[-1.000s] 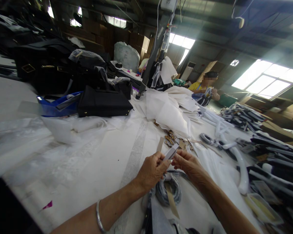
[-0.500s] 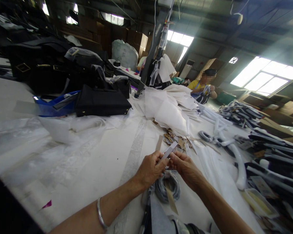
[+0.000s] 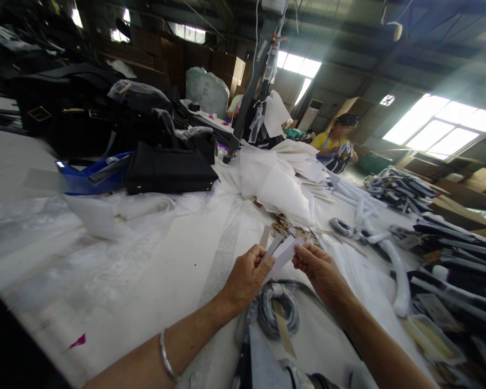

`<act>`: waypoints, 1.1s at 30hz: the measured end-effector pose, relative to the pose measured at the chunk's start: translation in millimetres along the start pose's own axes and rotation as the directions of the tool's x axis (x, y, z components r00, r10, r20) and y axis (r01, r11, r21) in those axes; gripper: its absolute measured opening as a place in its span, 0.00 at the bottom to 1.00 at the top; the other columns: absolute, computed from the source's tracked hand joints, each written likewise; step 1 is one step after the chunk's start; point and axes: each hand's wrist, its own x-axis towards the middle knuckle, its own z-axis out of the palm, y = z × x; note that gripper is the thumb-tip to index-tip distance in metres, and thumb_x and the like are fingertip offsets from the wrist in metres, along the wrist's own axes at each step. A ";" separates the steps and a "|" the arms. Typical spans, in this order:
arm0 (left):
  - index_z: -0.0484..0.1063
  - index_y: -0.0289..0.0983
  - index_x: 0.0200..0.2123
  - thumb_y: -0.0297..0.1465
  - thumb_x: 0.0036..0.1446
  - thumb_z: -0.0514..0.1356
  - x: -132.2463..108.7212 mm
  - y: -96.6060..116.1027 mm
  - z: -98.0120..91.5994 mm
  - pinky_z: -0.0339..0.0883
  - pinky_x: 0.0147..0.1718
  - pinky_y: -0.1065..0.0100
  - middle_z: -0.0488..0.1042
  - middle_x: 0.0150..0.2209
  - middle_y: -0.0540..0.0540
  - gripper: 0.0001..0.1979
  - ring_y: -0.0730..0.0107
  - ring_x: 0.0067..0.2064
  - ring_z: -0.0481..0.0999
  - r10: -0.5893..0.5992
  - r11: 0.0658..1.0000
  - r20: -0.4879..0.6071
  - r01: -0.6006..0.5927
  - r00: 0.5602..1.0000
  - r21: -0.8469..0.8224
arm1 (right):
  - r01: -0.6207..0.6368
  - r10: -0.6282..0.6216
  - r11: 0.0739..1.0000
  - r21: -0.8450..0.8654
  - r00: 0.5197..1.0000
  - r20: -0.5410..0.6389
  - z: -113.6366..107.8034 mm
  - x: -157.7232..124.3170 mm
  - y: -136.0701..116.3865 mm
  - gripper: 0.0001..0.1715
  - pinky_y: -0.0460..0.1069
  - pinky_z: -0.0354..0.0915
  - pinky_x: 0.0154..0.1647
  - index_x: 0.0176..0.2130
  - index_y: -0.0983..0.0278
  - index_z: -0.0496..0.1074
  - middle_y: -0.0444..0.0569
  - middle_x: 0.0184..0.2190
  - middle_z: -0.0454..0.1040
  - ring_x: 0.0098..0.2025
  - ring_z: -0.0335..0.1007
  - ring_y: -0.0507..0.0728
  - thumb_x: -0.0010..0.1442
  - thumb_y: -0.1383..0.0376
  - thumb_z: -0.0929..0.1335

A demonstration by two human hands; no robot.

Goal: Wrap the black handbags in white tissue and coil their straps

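Note:
My left hand [image 3: 245,274] is closed, with thumb and fingers pinching the lower ends of a grey strip [image 3: 272,247] and a white paper strip [image 3: 283,256]. The upper end of the white strip is pinched by my right hand [image 3: 316,269], thumb against fingers. Both strips slant up and to the right over the table. Just below my hands lies a coiled wrapped strap [image 3: 266,319] with a tan band across it. Beyond the strips sits a pile of small tan and metal pieces [image 3: 282,222], too small to name.
White sheets [image 3: 267,181] are heaped at the table's far middle. A black bag [image 3: 170,168] stands at left beside a blue tray [image 3: 91,178]. Clear plastic film [image 3: 76,227] covers the left side. Wrapped straps [image 3: 449,281] pile up at right. A person [image 3: 336,141] works beyond.
My right hand has moved right and slightly away from my left hand. The strips have fanned apart, so a wider white one shows between my hands.

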 end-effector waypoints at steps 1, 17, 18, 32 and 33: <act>0.68 0.36 0.37 0.47 0.61 0.57 0.8 -1.2 -0.1 0.65 0.26 0.72 0.75 0.30 0.49 0.18 0.70 0.29 0.75 -0.005 1.000 -0.007 0.005 1.000 -0.014 | 0.009 -0.009 1.000 0.003 0.999 -0.052 -5.3 3.8 -1.3 0.24 0.50 0.64 0.29 0.27 0.62 0.74 0.45 0.22 0.71 0.25 0.65 0.53 0.43 0.48 0.79; 0.69 0.36 0.39 0.47 0.62 0.57 -2.4 1.0 2.3 0.69 0.30 0.70 0.77 0.31 0.47 0.19 0.70 0.30 0.77 0.003 1.000 0.102 -0.001 0.995 -0.026 | 0.011 0.021 0.989 -0.145 0.976 0.218 19.9 -12.6 -0.2 0.23 0.49 0.62 0.30 0.39 0.63 0.78 0.45 0.29 0.74 0.28 0.66 0.52 0.50 0.49 0.76; 0.69 0.35 0.39 0.48 0.62 0.57 -2.5 1.7 2.1 0.69 0.30 0.71 0.77 0.32 0.46 0.19 0.70 0.30 0.76 0.009 0.999 0.108 -0.005 0.994 -0.040 | 0.014 0.020 0.992 -0.127 0.965 0.260 24.5 -15.3 -1.8 0.21 0.49 0.61 0.31 0.38 0.63 0.78 0.45 0.28 0.73 0.28 0.65 0.52 0.51 0.50 0.76; 0.68 0.34 0.36 0.55 0.60 0.54 5.9 -6.7 1.4 0.67 0.24 0.73 0.76 0.29 0.46 0.27 0.73 0.24 0.75 -0.033 0.975 0.196 0.075 0.980 -0.210 | 0.059 -0.027 0.992 -0.116 0.964 0.265 25.7 -16.6 5.0 0.17 0.48 0.58 0.30 0.33 0.62 0.77 0.43 0.24 0.70 0.27 0.62 0.52 0.56 0.51 0.73; 0.68 0.34 0.36 0.55 0.60 0.54 6.2 -6.8 1.4 0.67 0.24 0.73 0.76 0.29 0.46 0.27 0.72 0.24 0.75 -0.040 0.972 0.200 0.084 0.979 -0.218 | 0.052 -0.021 0.993 -0.109 0.964 0.266 25.4 -16.7 5.7 0.17 0.49 0.58 0.30 0.34 0.62 0.77 0.44 0.25 0.70 0.27 0.62 0.52 0.56 0.51 0.73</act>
